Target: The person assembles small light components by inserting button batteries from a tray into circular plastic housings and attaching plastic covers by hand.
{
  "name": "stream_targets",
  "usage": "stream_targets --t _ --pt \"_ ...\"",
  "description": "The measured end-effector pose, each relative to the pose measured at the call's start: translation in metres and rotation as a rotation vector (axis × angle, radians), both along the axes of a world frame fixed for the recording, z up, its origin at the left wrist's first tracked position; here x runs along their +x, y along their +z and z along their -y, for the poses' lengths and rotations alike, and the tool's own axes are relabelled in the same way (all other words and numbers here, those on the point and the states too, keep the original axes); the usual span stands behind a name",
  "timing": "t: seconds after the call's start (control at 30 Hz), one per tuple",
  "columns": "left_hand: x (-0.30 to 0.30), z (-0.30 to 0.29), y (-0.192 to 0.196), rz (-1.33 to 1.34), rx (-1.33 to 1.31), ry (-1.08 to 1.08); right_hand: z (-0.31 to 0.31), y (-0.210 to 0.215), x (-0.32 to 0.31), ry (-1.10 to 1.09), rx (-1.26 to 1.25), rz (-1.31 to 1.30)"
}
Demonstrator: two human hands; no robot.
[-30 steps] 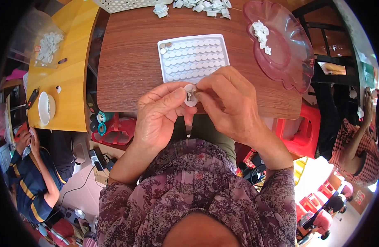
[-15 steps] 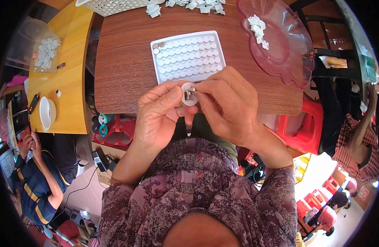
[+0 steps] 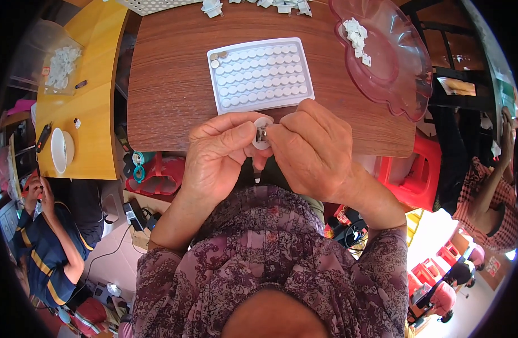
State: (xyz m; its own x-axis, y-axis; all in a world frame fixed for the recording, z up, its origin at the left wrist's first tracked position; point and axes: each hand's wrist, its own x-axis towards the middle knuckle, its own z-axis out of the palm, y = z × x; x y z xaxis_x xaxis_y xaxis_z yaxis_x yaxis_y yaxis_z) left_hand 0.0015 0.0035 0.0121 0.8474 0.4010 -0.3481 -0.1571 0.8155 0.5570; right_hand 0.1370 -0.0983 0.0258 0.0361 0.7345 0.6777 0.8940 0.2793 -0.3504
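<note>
Curling tighter than half a second ago, the right hand [image 3: 314, 155] pinches at a small silvery metal part [image 3: 263, 134] on a white round plastic disc [image 3: 260, 145]. The left hand [image 3: 216, 158] grasps the disc's left rim. Both hands touch it, nearside of the white rectangular plastic tray [image 3: 253, 106]; being round, it shows no long axis. Far left of the tray, an orange label [image 3: 46, 71] is unreadable.

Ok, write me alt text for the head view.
A person's left hand holds a small round white part while the right hand touches its dark, metallic-looking middle, at the near edge of a brown wood-grain table. Beyond sit a white rectangular tray with rows of white discs and, right of it, a pink translucent scalloped dish.
</note>
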Motion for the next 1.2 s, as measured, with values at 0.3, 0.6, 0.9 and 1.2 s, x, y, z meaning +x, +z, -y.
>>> stream_targets --t 0.3,0.6,0.9,1.2 --pt "-0.003 0.001 -0.008 0.034 -0.036 -0.017 0.003 0.009 0.003 -0.002 -0.180 -0.246" --pt "-0.003 0.005 -0.007 0.027 0.040 0.008 0.008 0.007 -0.002 -0.035 -0.343 -0.841" --pt "-0.002 0.010 -0.007 -0.003 0.149 0.027 0.006 0.010 -0.002 -0.102 -0.344 -0.446" --pt "-0.001 0.008 -0.007 0.043 0.277 0.048 0.001 0.018 -0.008 -0.111 -0.471 -1.385"
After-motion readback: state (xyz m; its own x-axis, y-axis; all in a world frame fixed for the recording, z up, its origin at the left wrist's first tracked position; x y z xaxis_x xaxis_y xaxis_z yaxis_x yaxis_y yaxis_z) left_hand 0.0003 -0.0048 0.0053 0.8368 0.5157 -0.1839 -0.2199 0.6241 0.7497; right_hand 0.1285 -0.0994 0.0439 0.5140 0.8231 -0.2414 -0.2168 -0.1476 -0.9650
